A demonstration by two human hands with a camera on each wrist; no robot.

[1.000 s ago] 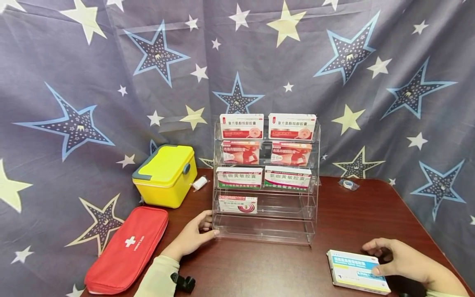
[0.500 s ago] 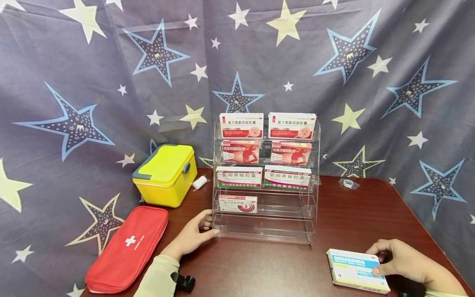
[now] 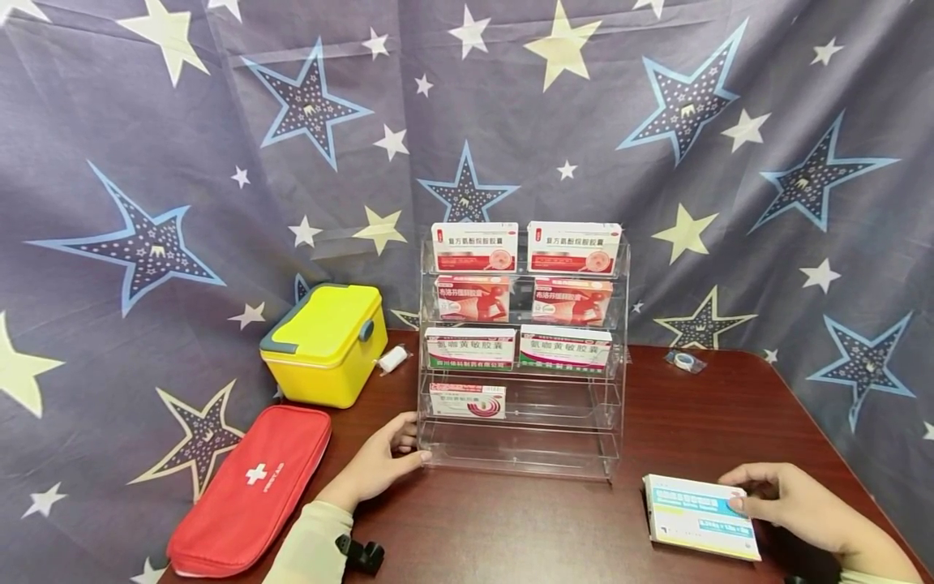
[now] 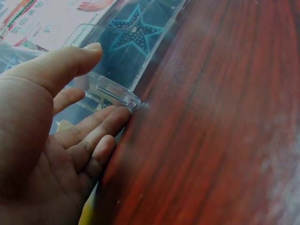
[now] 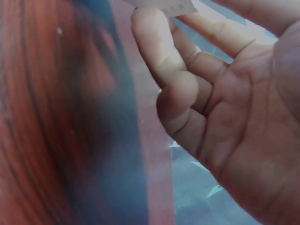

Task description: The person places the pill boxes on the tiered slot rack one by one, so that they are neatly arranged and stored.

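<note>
My right hand [image 3: 791, 503] pinches the right end of a white, blue and yellow medicine box [image 3: 700, 527], thumb on its printed face. In the right wrist view only a pale edge of the box [image 5: 176, 5] shows at the top, above curled fingers. At the lower left corner of a clear tiered display rack [image 3: 521, 454], my left hand [image 3: 379, 462] rests with loosely bent fingers. In the left wrist view, fingertips [image 4: 123, 114] touch that corner and the thumb stands apart from them. White-and-red boxes [image 3: 476, 250] fill the top tier; one capsule box [image 3: 469, 403] stands left on the fourth tier.
A red first-aid pouch [image 3: 251, 495] and a yellow lidded box [image 3: 324, 345] are on the left. Beside the yellow box lies a small white wrapped roll [image 3: 392, 359]. A packaged tape roll [image 3: 686, 362] lies at the back right. A star-patterned curtain [image 3: 657, 146] hangs behind the table.
My right hand has raised or pushed the medicine box slightly away from me, and the box's tilt has changed a little. The left hand and the rack have not moved.
</note>
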